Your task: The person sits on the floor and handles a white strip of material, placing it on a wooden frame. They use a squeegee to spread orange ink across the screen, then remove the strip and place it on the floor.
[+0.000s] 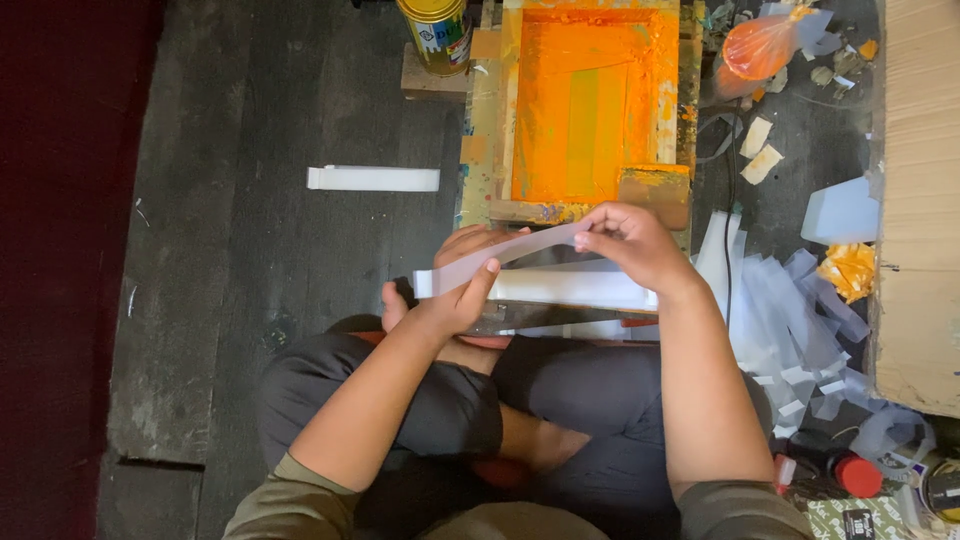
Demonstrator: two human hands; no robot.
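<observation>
I sit cross-legged on a dark wooden floor. Both hands hold one thin translucent plastic strip [520,250] stretched between them. My left hand [462,285] pinches its left end, my right hand [632,243] pinches its right end. Just below the strip lies a stack of white strips [570,290] across my lap. Right beyond my hands stands a wooden screen-printing frame [590,105] coated in orange ink.
A yellow can [437,32] stands left of the frame. One white strip [373,179] lies on the floor to the left. A pile of translucent strips [790,310] lies at right, beside a cardboard box [920,200], an orange bag [757,47] and red-capped bottles [845,472].
</observation>
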